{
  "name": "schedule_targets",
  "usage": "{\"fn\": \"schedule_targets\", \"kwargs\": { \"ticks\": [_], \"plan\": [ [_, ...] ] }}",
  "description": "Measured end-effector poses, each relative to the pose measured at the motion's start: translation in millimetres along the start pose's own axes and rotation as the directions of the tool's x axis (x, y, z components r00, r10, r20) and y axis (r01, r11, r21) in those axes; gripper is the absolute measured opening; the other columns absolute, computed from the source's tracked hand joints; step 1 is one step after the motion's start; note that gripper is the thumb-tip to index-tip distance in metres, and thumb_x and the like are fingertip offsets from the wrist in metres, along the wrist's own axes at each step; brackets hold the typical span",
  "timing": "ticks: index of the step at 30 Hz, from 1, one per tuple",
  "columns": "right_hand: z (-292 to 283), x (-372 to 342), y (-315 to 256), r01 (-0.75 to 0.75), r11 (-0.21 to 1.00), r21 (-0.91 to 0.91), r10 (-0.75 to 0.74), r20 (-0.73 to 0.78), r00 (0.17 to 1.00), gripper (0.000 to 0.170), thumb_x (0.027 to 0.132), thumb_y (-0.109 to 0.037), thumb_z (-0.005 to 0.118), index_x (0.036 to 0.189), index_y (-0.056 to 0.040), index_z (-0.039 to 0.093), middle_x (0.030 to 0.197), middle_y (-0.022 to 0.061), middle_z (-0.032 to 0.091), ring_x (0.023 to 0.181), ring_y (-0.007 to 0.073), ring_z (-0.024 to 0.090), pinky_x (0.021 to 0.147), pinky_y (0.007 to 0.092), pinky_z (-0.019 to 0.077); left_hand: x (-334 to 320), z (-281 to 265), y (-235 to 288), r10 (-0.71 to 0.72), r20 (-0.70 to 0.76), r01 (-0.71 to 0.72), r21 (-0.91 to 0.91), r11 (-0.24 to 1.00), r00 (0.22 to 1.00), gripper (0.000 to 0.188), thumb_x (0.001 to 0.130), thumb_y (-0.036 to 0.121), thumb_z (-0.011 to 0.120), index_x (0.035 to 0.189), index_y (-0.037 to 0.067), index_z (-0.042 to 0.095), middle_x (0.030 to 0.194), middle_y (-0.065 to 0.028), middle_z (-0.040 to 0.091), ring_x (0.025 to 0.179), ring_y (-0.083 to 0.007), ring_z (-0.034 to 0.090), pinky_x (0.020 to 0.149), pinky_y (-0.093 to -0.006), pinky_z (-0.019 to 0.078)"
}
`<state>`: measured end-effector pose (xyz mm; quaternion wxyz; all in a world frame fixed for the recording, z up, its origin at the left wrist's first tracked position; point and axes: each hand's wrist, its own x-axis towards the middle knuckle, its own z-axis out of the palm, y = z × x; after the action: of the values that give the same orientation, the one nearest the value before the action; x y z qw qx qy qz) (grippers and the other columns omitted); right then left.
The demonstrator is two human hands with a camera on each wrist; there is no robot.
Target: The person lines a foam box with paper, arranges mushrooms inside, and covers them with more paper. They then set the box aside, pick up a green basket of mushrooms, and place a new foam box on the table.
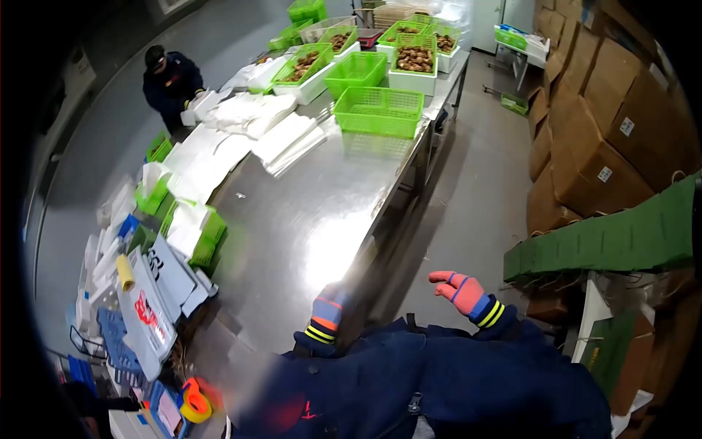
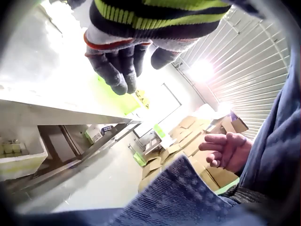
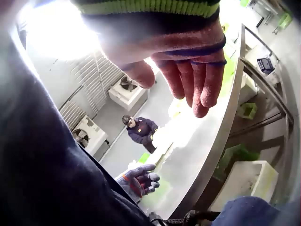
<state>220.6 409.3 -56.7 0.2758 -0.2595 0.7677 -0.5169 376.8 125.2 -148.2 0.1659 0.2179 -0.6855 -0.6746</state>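
My left hand (image 1: pixel 329 311), in a grey glove with an orange band, hovers by the near edge of the steel table (image 1: pixel 292 212). In the left wrist view its fingers (image 2: pixel 123 70) hang loosely bent and hold nothing. My right hand (image 1: pixel 461 291) wears a pinkish-red glove with blue bands and is held over the floor, to the right of the table. Its fingers (image 3: pixel 207 87) look relaxed and slightly spread in the right wrist view, with nothing in them. A stack of white sheets (image 1: pixel 287 143) lies farther up the table.
Green baskets (image 1: pixel 376 113) and white foam boxes of brownish produce (image 1: pixel 414 60) stand on the far table. Another person (image 1: pixel 172 82) works across it. Cardboard boxes (image 1: pixel 596 139) pile up at right, near a green-covered stack (image 1: pixel 607 238). Orange tape (image 1: pixel 196 402) lies at lower left.
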Motion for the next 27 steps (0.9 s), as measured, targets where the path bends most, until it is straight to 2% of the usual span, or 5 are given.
{"fn": "schedule_targets", "kwargs": {
  "ticks": [7,13,14,16,27],
  "plan": [
    [-72.6,83.9,9.1,-0.018,0.999,-0.032,0.013,-0.154,0.988,0.033,0.086,-0.017,0.057,0.116,-0.0047,0.058,0.106,0.012,0.065,0.095,0.0211,0.062,0.083,0.0286,0.047,154.6,21.0,-46.9,0.281,0.137,-0.309,0.287,0.907,0.95,0.031,0.086,0.009,0.057,0.115,-0.001,0.053,0.09,-0.0081,0.063,0.077,-0.0132,0.059,0.072,-0.0243,0.0471],
    [-122.1,196.9,21.6,-0.046,0.998,-0.031,0.039,-0.204,0.978,0.038,0.086,-0.02,0.057,0.12,-0.0045,0.054,0.103,0.009,0.066,0.09,0.0172,0.062,0.079,0.0275,0.0481,283.2,50.6,-5.8,-0.137,0.133,0.173,-0.314,0.934,0.982,0.06,0.084,0.014,0.059,0.134,-0.002,0.03,0.09,-0.0124,0.063,0.065,-0.0156,0.061,0.055,-0.0244,0.0495],
    [-130.2,213.9,26.4,-0.045,0.999,-0.012,0.041,-0.222,0.974,0.039,0.086,-0.021,0.057,0.121,-0.0044,0.053,0.102,0.0085,0.066,0.09,0.0171,0.063,0.078,0.0275,0.0483,308.7,51.8,-10.4,-0.219,0.132,0.245,-0.224,0.943,0.967,0.042,0.092,0.01,0.041,0.133,0.007,0.033,0.091,-0.0166,0.057,0.085,-0.0299,0.056,0.068,-0.0482,0.0493],
    [-149.5,249.8,43.0,-0.126,0.992,-0.029,0.114,-0.267,0.957,0.052,0.085,-0.03,0.058,0.127,-0.0031,0.046,0.094,0.0088,0.066,0.082,0.0171,0.063,0.073,0.0281,0.0488,331.7,59.0,15.2,-0.284,0.156,0.321,-0.329,0.888,0.946,0.065,0.084,0.019,0.062,0.135,-0.001,0.027,0.09,-0.0125,0.062,0.065,-0.0165,0.061,0.055,-0.0263,0.0505],
    [-210.2,506.5,18.3,-0.514,0.854,0.082,0.52,-0.088,0.85,0.08,0.086,-0.043,0.054,0.145,-0.0115,0.009,0.087,0.0178,0.063,0.048,0.0215,0.06,0.041,0.032,0.0482,503.9,50.9,53.9,0.438,-0.272,-0.139,0.697,0.704,0.857,0.059,0.074,0.025,0.073,0.121,-0.001,0.049,0.122,-0.0204,0.049,0.116,-0.0332,0.045,0.099,-0.0391,0.0358]
  ]
}}
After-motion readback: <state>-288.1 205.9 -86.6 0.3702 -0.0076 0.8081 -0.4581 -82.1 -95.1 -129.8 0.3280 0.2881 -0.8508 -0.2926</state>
